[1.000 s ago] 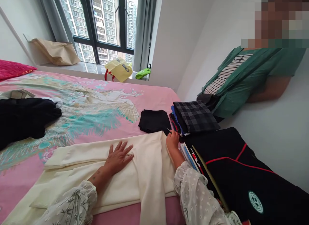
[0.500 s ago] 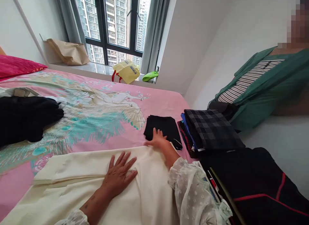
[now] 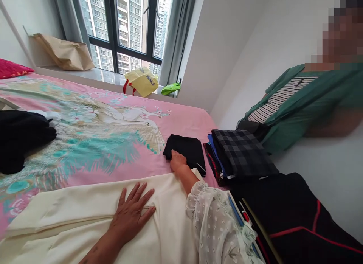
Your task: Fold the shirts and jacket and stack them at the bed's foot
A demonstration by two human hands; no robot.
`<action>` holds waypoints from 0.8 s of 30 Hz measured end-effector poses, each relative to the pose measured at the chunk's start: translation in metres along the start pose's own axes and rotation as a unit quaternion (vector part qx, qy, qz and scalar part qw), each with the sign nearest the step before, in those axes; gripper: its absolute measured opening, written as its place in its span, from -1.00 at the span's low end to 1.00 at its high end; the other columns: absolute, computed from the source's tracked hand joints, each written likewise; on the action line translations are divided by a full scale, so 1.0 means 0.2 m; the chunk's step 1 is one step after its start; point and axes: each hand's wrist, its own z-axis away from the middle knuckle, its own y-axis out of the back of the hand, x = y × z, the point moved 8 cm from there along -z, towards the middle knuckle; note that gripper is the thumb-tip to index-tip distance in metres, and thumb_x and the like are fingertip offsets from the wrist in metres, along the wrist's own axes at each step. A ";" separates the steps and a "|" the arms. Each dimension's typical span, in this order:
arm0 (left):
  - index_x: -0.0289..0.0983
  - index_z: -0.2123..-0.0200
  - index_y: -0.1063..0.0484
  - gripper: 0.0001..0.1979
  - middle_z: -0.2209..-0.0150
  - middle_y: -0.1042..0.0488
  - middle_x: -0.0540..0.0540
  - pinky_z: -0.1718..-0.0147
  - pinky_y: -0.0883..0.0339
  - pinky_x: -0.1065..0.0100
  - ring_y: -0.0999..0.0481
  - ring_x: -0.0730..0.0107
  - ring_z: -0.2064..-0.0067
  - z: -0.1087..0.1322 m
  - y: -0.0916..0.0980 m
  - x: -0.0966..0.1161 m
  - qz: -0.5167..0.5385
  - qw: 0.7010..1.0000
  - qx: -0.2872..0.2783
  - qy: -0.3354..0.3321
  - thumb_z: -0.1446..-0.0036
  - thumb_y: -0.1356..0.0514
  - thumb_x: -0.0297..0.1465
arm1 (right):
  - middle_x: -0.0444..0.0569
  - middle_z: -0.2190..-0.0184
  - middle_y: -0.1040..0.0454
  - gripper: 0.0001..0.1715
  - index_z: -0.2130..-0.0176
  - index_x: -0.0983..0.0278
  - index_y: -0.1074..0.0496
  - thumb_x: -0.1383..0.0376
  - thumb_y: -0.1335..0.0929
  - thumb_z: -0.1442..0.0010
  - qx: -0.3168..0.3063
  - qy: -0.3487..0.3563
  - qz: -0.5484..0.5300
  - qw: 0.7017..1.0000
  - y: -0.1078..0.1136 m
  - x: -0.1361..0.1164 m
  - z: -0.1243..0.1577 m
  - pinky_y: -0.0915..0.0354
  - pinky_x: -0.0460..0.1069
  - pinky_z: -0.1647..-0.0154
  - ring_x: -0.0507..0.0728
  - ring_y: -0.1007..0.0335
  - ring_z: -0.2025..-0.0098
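Observation:
A cream-coloured garment [image 3: 93, 203] with long folds lies spread across the near side of the bed. My left hand [image 3: 130, 211] rests flat on it, fingers spread. Just beyond its far edge, my right hand [image 3: 178, 161] reaches to the near left side of a folded black garment [image 3: 188, 148], touching or almost touching it. Its fingers are curled in and their tips are hidden, so what they hold, if anything, does not show.
On the right stands a pile of folded clothes [image 3: 241, 150], with a black garment with red piping [image 3: 286, 211] nearer me. Dark clothing [image 3: 25, 139] lies at left on the pink bedsheet [image 3: 187, 116]. A person in a green shirt [image 3: 300, 116] stands at right.
My right hand has gone from spread fingers over the cream edge to curled fingers by the folded black garment. My left hand stays flat. The view has shifted slightly right.

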 end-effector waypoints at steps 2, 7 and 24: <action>0.13 -0.21 -0.15 -0.48 -0.32 -0.05 0.03 -0.25 0.42 -0.10 0.06 0.11 -0.34 -0.01 -0.01 -0.01 -0.004 1.000 0.000 0.003 -0.19 0.02 -0.01 | 0.08 0.07 -0.46 -0.48 -0.01 0.24 -0.40 0.52 -0.29 -0.05 0.016 -0.016 -0.076 0.997 0.10 0.00 -0.05 -0.18 0.11 -0.10 0.22 -0.35 -0.03; 0.15 -0.21 -0.15 -0.49 -0.32 -0.04 0.05 -0.24 0.39 -0.09 0.06 0.12 -0.34 -0.02 -0.02 -0.02 -0.010 1.000 0.006 -0.001 -0.19 0.03 0.00 | -0.03 0.37 -0.50 -0.65 0.13 0.33 -0.43 0.47 -0.28 -0.04 0.091 -0.071 -0.302 0.946 0.66 0.10 -0.20 -0.37 0.05 0.15 0.15 -0.45 0.26; 0.11 -0.20 -0.19 -0.47 -0.31 -0.07 0.03 -0.24 0.37 -0.09 0.04 0.08 -0.34 -0.05 -0.01 -0.02 -0.039 0.999 0.013 -0.008 -0.14 -0.01 -0.02 | -0.06 0.34 -0.46 -0.64 0.11 0.28 -0.30 0.48 -0.21 -0.05 0.350 -0.257 -0.684 0.587 1.47 1.28 0.35 -0.47 0.10 0.23 0.07 -0.45 0.34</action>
